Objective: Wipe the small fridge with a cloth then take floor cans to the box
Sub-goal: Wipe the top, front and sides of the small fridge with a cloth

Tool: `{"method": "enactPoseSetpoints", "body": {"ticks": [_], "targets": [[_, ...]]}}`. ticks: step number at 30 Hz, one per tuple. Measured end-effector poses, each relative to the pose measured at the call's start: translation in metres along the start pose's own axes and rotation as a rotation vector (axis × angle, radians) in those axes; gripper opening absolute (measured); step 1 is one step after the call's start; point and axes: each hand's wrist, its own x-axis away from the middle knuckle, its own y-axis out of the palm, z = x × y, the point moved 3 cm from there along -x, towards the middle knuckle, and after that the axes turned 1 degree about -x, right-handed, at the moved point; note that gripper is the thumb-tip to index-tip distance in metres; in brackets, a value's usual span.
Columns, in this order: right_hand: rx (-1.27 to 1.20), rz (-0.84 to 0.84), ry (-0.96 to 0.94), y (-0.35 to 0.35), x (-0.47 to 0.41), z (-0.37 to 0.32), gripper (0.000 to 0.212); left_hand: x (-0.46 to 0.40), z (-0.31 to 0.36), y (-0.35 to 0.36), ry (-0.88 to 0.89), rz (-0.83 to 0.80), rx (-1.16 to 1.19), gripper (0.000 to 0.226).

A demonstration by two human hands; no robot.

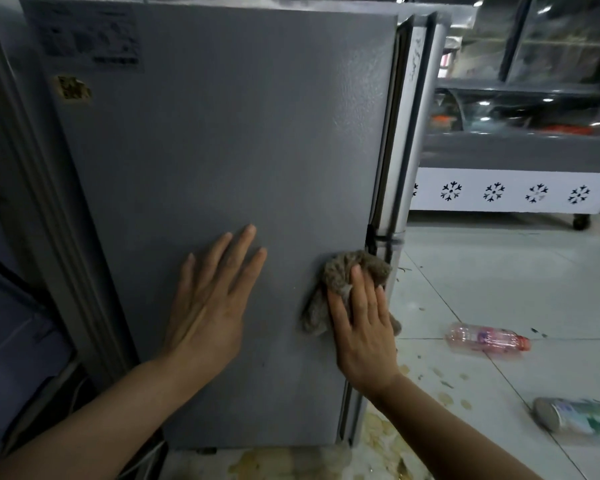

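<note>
Across the left and centre of the frame stands the small fridge (222, 161), its grey side panel facing the camera and its door edge running down the right of centre. Behind it, at upper right, sits a display freezer (513, 188) with snowflake cut-outs along its white base. Pale tiled floor (499, 278) fills the lower right, marked with yellowish stains close to the fridge foot.

At lower centre, the left hand (210, 306) lies flat on the panel with fingers spread and straight, bracing the cabinet. Just right of it, the right hand (362, 334) presses a crumpled brown cloth (347, 275) against the panel near its right edge; the fingers lie mostly straight over the cloth, and whether the thumb pinches it I cannot tell.

On the floor at the right lie a pink plastic bottle (487, 339) and, lower down, a green-and-white can (568, 415), both on their sides and well apart from the fridge. No box shows anywhere.

Wiping looks to be underway, with the cans not yet touched. The cloth is so close to the door gap that a stroke could snag the seal or slip off the edge. Stepping back risks treading on the stains or kicking the can so it rolls away.
</note>
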Motion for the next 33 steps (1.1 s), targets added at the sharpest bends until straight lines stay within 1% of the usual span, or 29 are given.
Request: {"method": "enactPoseSetpoints", "body": {"ticks": [1,2,4,5,8,10,11,12,15,16,18,19,20,21,23,25,26,27,28,29,31,32,33], "targets": [[-0.009,-0.011,-0.01,-0.003,-0.001,-0.001,0.076,0.004,-0.002,0.001,-0.008,-0.012,-0.003,0.094],[-0.03,-0.001,-0.031,-0.009,-0.008,-0.001,0.069,0.008,-0.004,0.001,-0.019,-0.021,-0.004,0.094],[-0.092,0.082,-0.052,-0.024,-0.04,0.003,0.05,0.012,-0.01,0.003,-0.04,-0.039,0.003,0.096],[-0.103,0.147,-0.026,-0.031,-0.062,0.006,0.047,0.013,-0.012,0.005,-0.046,-0.049,0.008,0.099],[-0.076,0.291,0.1,-0.036,-0.106,0.011,0.053,0.014,-0.014,0.012,-0.057,-0.067,0.02,0.106],[-0.066,0.293,0.097,-0.027,-0.097,0.003,0.059,0.014,-0.013,0.017,-0.067,-0.058,0.039,0.109],[-0.063,0.257,0.035,-0.02,-0.083,-0.004,0.059,0.014,-0.013,0.019,-0.072,-0.051,0.046,0.108],[-0.047,0.19,-0.067,-0.012,-0.064,-0.01,0.059,0.014,-0.013,0.021,-0.073,-0.044,0.05,0.107],[0.095,-0.092,-0.467,0.007,-0.011,-0.024,0.068,0.014,-0.014,0.02,-0.06,-0.025,0.049,0.103],[0.139,-0.162,-0.553,0.009,-0.002,-0.026,0.071,0.014,-0.015,0.018,-0.05,-0.024,0.044,0.102],[0.173,-0.213,-0.629,0.005,0.0,-0.025,0.073,0.017,-0.018,0.014,-0.043,-0.028,0.033,0.099],[0.169,-0.201,-0.642,0.001,-0.008,-0.024,0.071,0.02,-0.024,0.013,-0.063,-0.035,0.038,0.098],[0.142,-0.164,-0.626,-0.005,-0.021,-0.024,0.068,0.024,-0.032,0.011,-0.107,-0.041,0.05,0.097],[0.09,-0.101,-0.564,-0.013,-0.041,-0.024,0.065,0.028,-0.042,0.01,-0.165,-0.042,0.063,0.096],[-0.02,0.07,-0.358,-0.026,-0.086,-0.026,0.057,0.036,-0.063,0.009,-0.256,-0.046,0.074,0.097],[-0.07,0.216,-0.189,-0.03,-0.116,-0.04,0.05,0.041,-0.078,0.011,-0.263,-0.07,0.063,0.101],[-0.074,0.249,-0.139,-0.027,-0.12,-0.05,0.047,0.042,-0.081,0.013,-0.253,-0.082,0.064,0.103],[-0.074,0.25,-0.132,-0.021,-0.117,-0.06,0.046,0.042,-0.084,0.014,-0.244,-0.093,0.067,0.105],[-0.067,0.216,-0.173,-0.012,-0.108,-0.071,0.046,0.042,-0.085,0.016,-0.24,-0.103,0.068,0.106],[-0.047,0.148,-0.264,-0.003,-0.094,-0.08,0.048,0.042,-0.086,0.017,-0.237,-0.107,0.069,0.106],[0.033,-0.045,-0.511,0.011,-0.067,-0.097,0.05,0.044,-0.089,0.016,-0.216,-0.108,0.076,0.102],[0.087,-0.127,-0.605,0.014,-0.058,-0.101,0.051,0.045,-0.09,0.016,-0.194,-0.113,0.074,0.1],[0.134,-0.181,-0.659,0.015,-0.052,-0.102,0.052,0.047,-0.092,0.016,-0.172,-0.121,0.071,0.098]]}}
